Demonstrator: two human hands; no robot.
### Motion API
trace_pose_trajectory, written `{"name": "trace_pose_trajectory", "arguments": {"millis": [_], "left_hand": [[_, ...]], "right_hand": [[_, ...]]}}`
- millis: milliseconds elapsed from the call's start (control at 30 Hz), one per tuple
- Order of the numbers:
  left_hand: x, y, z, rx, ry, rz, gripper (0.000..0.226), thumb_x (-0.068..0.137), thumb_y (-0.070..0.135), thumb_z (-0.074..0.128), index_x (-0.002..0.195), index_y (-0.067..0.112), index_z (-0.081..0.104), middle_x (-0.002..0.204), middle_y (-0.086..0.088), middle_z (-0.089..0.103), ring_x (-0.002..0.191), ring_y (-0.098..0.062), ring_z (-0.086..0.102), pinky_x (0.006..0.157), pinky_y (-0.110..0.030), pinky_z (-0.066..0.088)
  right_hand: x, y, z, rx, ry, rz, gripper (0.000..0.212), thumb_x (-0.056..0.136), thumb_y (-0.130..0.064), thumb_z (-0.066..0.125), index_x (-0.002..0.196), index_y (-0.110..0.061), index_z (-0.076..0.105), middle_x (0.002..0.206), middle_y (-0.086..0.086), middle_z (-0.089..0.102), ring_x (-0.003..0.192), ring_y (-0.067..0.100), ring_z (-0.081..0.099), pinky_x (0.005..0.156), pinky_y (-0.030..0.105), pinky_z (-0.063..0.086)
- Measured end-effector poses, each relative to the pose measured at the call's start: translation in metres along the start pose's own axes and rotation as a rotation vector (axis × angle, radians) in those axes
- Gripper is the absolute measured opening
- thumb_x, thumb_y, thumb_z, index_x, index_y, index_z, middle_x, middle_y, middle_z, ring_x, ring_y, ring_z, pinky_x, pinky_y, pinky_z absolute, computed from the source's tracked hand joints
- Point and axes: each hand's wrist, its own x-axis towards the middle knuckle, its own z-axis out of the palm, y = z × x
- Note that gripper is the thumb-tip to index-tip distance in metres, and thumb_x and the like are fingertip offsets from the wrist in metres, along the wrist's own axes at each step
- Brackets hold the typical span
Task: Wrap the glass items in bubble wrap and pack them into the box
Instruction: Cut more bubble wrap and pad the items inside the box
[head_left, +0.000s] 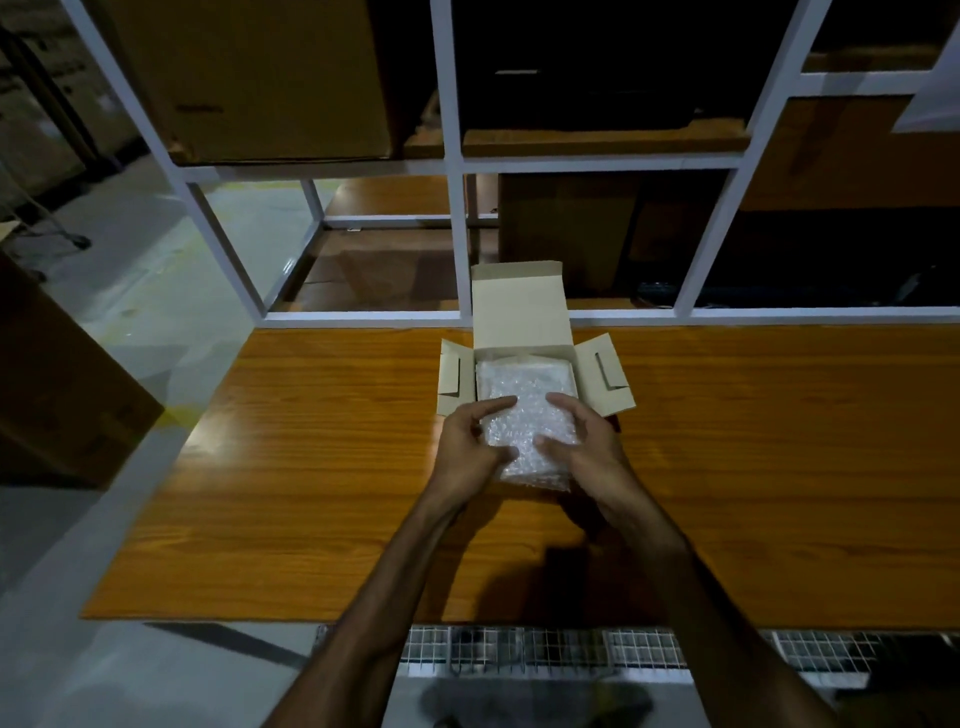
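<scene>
A bundle of bubble wrap (530, 436) is held over the near edge of a small open cardboard box (524, 322). My left hand (475, 441) grips its left side and my right hand (582, 441) grips its right side. What is inside the wrap is hidden. More bubble wrap (524, 376) lies inside the box. The box stands at the back of the wooden table (311, 493), with its lid upright and its side flaps spread out.
A white metal shelf frame (457, 208) rises right behind the table, with large cardboard boxes (249, 78) on its shelves. Another big box (62, 395) stands on the floor to the left. A wire mesh rack (571, 649) runs below the table's near edge.
</scene>
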Motion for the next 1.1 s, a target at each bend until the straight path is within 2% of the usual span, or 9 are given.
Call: {"name": "trace_pose_trajectory", "arguments": {"millis": [167,267,400,567,700,800,933,1000,1100], "left_hand": [[0.021,-0.008,-0.012,0.338,-0.118,-0.010,0.093,0.069,0.003,0.094,0.151,0.017,0.054,0.148,-0.004,0.047,0.139,-0.023,0.048,0.111,-0.038,0.053],[0.039,0.001,-0.019,0.515,-0.179,0.043,0.096,0.073,0.006,0.093,0.156,0.011,0.046,0.157,-0.009,0.034,0.146,-0.029,0.037,0.120,-0.030,0.039],[0.068,0.019,-0.024,0.652,-0.220,0.102,0.096,0.077,0.012,0.091,0.158,0.007,0.041,0.165,-0.010,0.019,0.153,-0.031,0.027,0.116,-0.018,0.025],[0.104,0.028,-0.010,0.859,-0.274,0.143,0.086,0.082,0.019,0.089,0.155,0.006,0.046,0.172,-0.014,0.010,0.159,-0.034,0.015,0.124,-0.034,0.028],[0.127,0.032,-0.001,0.990,-0.365,0.112,0.069,0.086,0.017,0.085,0.145,0.003,0.054,0.174,-0.016,0.010,0.161,-0.035,0.003,0.130,-0.045,0.020],[0.137,0.026,0.005,1.167,-0.432,0.127,0.058,0.092,0.021,0.079,0.142,0.004,0.056,0.173,-0.018,0.016,0.162,-0.034,0.005,0.129,-0.045,0.019],[0.135,0.014,0.011,1.444,-0.442,0.184,0.056,0.100,0.032,0.065,0.150,0.011,0.049,0.175,-0.014,0.010,0.157,-0.044,0.013,0.122,-0.060,0.029],[0.129,0.009,0.016,1.514,-0.423,0.234,0.064,0.103,0.036,0.060,0.158,0.010,0.038,0.174,-0.015,0.011,0.157,-0.044,0.013,0.124,-0.061,0.025],[0.128,-0.003,0.021,1.542,-0.438,0.267,0.073,0.106,0.035,0.053,0.163,0.002,0.022,0.172,-0.022,0.014,0.160,-0.039,0.012,0.130,-0.055,0.018]], "right_hand": [[0.021,0.009,0.004,-0.191,-0.048,0.020,0.080,0.087,-0.010,0.082,0.151,-0.040,0.045,0.160,-0.001,0.042,0.141,0.027,0.048,0.103,0.053,0.056],[0.040,0.001,0.005,-0.296,-0.047,0.010,0.086,0.085,-0.012,0.084,0.156,-0.035,0.042,0.159,0.002,0.042,0.140,0.028,0.048,0.104,0.052,0.056],[0.070,-0.017,-0.006,-0.516,-0.072,0.002,0.092,0.085,-0.018,0.086,0.162,-0.025,0.035,0.162,0.006,0.035,0.145,0.029,0.039,0.115,0.041,0.040],[0.105,-0.037,-0.014,-0.739,-0.149,-0.007,0.094,0.087,-0.018,0.083,0.164,-0.019,0.029,0.167,0.009,0.027,0.150,0.031,0.031,0.117,0.044,0.037],[0.127,-0.041,-0.017,-0.895,-0.253,0.000,0.097,0.087,-0.017,0.083,0.165,-0.017,0.024,0.169,0.011,0.023,0.151,0.032,0.032,0.117,0.042,0.038],[0.136,-0.038,-0.019,-1.043,-0.351,0.026,0.098,0.091,-0.023,0.080,0.166,-0.020,0.018,0.172,0.013,0.012,0.153,0.035,0.031,0.119,0.044,0.036],[0.139,-0.026,-0.015,-1.301,-0.362,-0.065,0.082,0.095,-0.040,0.073,0.161,-0.016,0.031,0.169,0.017,0.011,0.151,0.037,0.027,0.118,0.050,0.040],[0.134,-0.018,-0.012,-1.430,-0.361,-0.186,0.076,0.099,-0.045,0.064,0.160,-0.012,0.032,0.171,0.017,0.007,0.155,0.038,0.015,0.121,0.055,0.032],[0.129,0.000,-0.014,-1.463,-0.384,-0.296,0.075,0.107,-0.043,0.047,0.165,-0.009,0.014,0.175,0.014,-0.003,0.161,0.033,-0.001,0.129,0.055,0.008]]}}
